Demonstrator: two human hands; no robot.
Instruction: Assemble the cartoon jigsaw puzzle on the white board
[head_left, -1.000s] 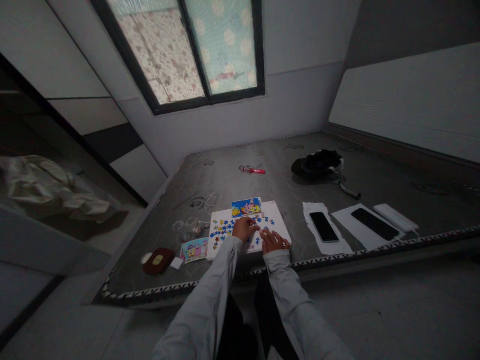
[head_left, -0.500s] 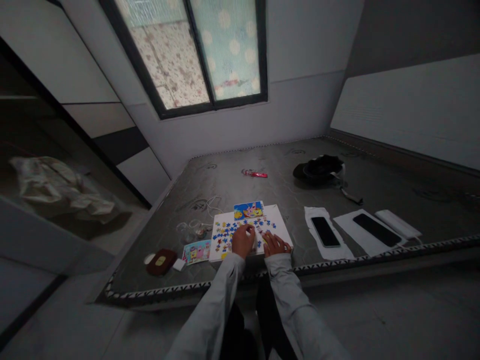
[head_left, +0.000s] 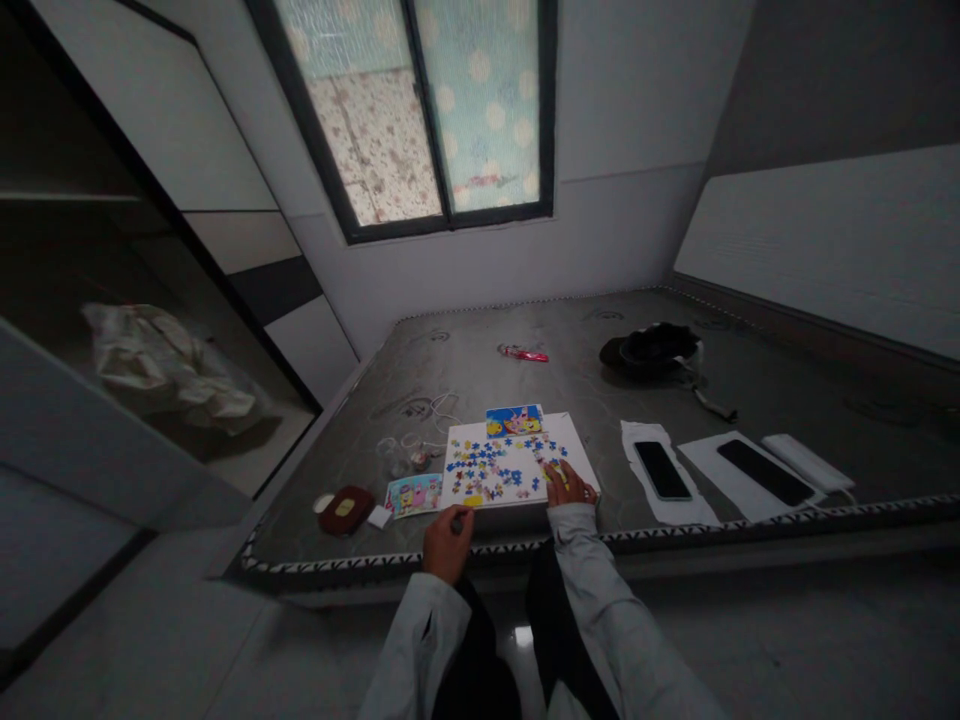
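Many small jigsaw pieces [head_left: 480,462], blue, yellow and pink, lie loose on a white board [head_left: 581,450]. A blue cartoon picture card [head_left: 514,421] lies at the board's far edge. My left hand [head_left: 448,545] is off the board, just in front of its near left corner, with thumb and fingertips pinched together. Anything between them is too small to make out. My right hand [head_left: 570,486] rests on the board's right side, fingers stretched and apart over a few pieces that they partly hide. Another cartoon card [head_left: 415,495] lies left of the board.
A brown case [head_left: 346,510] and a small white square [head_left: 379,516] lie left. Two phones, one here [head_left: 663,470], rest on white sheets at right. Farther back are a dark cap [head_left: 652,350] and a red packet [head_left: 525,353]. The mattress edge [head_left: 337,562] runs along the front.
My left hand has moved from over the middle of the board back toward me, past its front edge, uncovering pieces. My right hand stays at the board's right side. The view has shifted slightly.
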